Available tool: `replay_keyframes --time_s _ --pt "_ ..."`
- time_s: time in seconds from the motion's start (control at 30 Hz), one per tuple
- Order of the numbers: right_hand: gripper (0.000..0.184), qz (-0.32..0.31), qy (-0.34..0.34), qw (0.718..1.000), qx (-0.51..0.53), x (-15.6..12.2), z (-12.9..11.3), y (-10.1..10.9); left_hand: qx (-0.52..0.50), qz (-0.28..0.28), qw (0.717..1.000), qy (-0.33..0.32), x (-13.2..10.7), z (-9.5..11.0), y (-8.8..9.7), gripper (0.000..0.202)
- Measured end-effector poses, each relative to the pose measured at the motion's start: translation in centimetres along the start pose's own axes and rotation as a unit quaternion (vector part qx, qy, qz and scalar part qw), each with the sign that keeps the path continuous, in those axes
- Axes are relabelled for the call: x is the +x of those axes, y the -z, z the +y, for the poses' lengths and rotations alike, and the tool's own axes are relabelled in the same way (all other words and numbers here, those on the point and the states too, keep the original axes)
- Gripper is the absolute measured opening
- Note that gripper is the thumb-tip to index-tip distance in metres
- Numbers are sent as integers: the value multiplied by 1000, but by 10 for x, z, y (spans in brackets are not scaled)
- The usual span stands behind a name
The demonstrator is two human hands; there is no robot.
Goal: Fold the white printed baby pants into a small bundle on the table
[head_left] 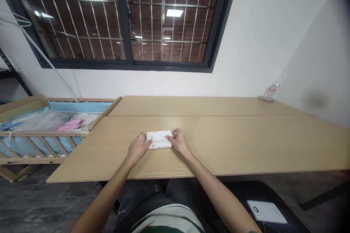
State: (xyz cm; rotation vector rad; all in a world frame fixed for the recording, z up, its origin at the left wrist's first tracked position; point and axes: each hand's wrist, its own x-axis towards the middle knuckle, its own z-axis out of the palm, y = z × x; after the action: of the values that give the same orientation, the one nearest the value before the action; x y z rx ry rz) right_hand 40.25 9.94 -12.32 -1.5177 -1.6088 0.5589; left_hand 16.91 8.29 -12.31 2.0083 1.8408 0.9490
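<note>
A small white folded cloth (159, 140) with a faint grey print lies on the wooden table in front of me. My left hand (140, 143) grips its left end, thumb on top and fingers at the edge. At the opposite end, my right hand (177, 140) pinches the upper right corner, with the thumb laid over the cloth. Some fingertips are tucked behind the cloth and hidden.
The light wooden table (235, 138) has a seam along its length. A clear bottle (272, 90) stands at the far right. On the left is a wooden crib (54, 140) with bedding. A white phone (266, 211) rests on a black seat below the table edge.
</note>
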Motion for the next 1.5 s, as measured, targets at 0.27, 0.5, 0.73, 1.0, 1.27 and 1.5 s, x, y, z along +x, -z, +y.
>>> replay_keyframes --time_s 0.27,0.5,0.73,1.0,1.27,1.5 --pt "58 -86 311 930 -177 -20 -36 -7 -16 24 973 -230 -8 36 -13 71" --pt "74 -197 272 906 -255 -11 -25 -25 55 -110 977 -173 4 28 -45 82" --pt "76 -197 248 912 -260 -14 -20 -12 76 -117 974 -179 -1 1 -41 85" --pt "96 -206 196 929 -236 -17 -10 13 99 -105 972 -187 -8 -15 -33 88" --pt "75 -160 301 920 -192 -22 -11 32 98 -61 939 -324 -5 1 2 78" --pt "63 -170 284 932 -151 -17 -3 24 72 -94 951 -286 1 -4 2 65"
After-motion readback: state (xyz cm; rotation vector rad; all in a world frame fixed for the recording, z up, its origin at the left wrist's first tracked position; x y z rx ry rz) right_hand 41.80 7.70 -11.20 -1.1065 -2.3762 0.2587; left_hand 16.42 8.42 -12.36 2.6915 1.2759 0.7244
